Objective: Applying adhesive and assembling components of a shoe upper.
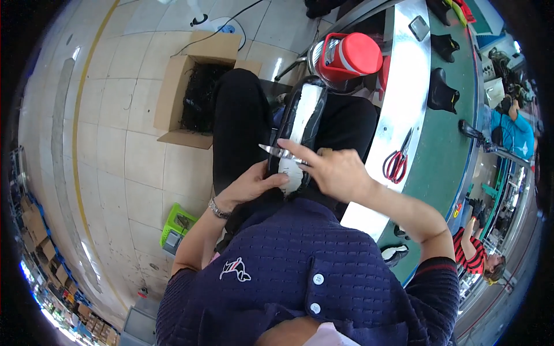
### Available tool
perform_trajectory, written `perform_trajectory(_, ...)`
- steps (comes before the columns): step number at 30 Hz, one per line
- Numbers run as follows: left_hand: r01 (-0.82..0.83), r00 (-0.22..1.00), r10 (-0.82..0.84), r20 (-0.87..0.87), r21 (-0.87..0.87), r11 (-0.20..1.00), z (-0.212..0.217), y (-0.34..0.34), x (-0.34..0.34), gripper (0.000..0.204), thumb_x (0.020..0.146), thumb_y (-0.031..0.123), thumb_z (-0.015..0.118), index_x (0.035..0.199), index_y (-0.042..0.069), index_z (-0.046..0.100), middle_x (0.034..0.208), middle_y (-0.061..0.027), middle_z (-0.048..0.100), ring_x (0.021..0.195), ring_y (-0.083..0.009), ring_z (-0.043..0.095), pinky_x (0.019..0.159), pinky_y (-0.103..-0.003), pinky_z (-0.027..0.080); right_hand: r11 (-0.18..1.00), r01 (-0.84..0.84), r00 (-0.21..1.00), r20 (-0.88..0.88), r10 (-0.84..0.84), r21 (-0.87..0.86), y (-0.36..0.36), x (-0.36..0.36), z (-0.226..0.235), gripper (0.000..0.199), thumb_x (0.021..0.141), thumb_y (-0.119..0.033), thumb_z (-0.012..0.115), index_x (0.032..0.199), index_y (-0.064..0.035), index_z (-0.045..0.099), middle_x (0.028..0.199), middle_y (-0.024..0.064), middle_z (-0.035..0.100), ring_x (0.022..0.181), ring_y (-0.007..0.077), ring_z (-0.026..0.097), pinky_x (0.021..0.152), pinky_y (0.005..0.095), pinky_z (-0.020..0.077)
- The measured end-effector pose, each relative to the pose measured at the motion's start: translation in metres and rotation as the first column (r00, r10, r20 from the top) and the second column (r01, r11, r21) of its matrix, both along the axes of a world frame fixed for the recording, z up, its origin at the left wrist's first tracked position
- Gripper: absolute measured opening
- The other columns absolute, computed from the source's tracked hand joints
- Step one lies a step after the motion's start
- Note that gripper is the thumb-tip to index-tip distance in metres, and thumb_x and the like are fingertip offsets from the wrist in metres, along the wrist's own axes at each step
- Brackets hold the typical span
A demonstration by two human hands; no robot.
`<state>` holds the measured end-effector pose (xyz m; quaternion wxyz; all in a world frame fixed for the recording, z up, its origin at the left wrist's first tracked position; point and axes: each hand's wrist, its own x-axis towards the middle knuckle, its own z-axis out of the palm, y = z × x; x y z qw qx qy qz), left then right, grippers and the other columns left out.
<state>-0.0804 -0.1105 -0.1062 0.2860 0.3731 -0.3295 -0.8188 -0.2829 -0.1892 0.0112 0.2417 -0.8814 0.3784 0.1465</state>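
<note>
A black shoe with a white strip down its underside lies sole up across my lap, its toe end pointing away from me. My left hand is closed around the left side of its near end, the thumb pressing on the white part. In my right hand is a knife, its silver blade lying crosswise over the white strip with the tip toward the left. The forefinger stretches along the blade; the handle is hidden in the fist.
An open cardboard box of black scraps stands on the floor at left, beyond a green basket. On the right, red-handled scissors lie on the metal bench edge, beside a green belt carrying black shoes. A red jug stands ahead.
</note>
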Motion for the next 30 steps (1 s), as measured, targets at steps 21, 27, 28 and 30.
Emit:
perform_trajectory(21,0.014,0.995,0.008,0.103,-0.210,0.978,0.039,-0.076,-0.031,0.119,0.066,0.014,0.087,0.152,0.010,0.005,0.145,-0.0127,0.033,0.131,-0.0224,0.038,0.109,-0.036,0.031,0.476,0.426,0.309,0.371,-0.876,0.769,-0.009,-0.086,0.026,0.034,0.095,-0.018,0.055,0.125,-0.0030,0.052,0.077,0.0094,0.066,0.075,0.0178,0.067,0.072,0.0287,0.0513)
perform_trajectory(27,0.114,0.988,-0.055,0.146,-0.441,0.890,-0.008,-0.052,-0.037,0.139,0.060,0.008,0.089,0.151,0.021,-0.015,0.156,-0.0141,0.012,0.140,-0.0247,0.026,0.114,-0.038,0.024,0.234,0.284,0.291,0.149,-0.945,0.930,0.034,-0.097,-0.006,0.027,0.081,-0.006,0.073,0.102,-0.0035,0.057,0.091,0.0104,0.068,0.075,0.0122,0.063,0.069,0.0264,0.0502)
perform_trajectory(28,0.128,0.987,-0.073,0.142,-0.426,0.896,-0.009,-0.050,-0.039,0.139,0.060,0.008,0.089,0.151,0.021,-0.015,0.156,-0.0141,0.012,0.140,-0.0247,0.026,0.114,-0.038,0.024,0.212,0.264,0.337,0.116,-0.934,0.941,0.041,-0.098,-0.014,0.027,0.082,-0.009,0.073,0.103,-0.0034,0.057,0.090,0.0105,0.069,0.070,0.0116,0.062,0.066,0.0258,0.0500)
perform_trajectory(30,0.190,0.980,-0.138,0.144,-0.463,0.866,-0.009,-0.047,-0.042,0.146,0.054,0.018,0.094,0.151,0.023,-0.016,0.157,-0.0128,0.012,0.143,-0.0265,0.020,0.116,-0.041,0.022,0.229,0.242,0.391,0.121,-0.912,0.943,0.052,-0.097,-0.021,0.030,0.094,-0.031,0.061,0.102,-0.0026,0.061,0.073,0.0066,0.066,0.059,0.0095,0.058,0.056,0.0228,0.0465)
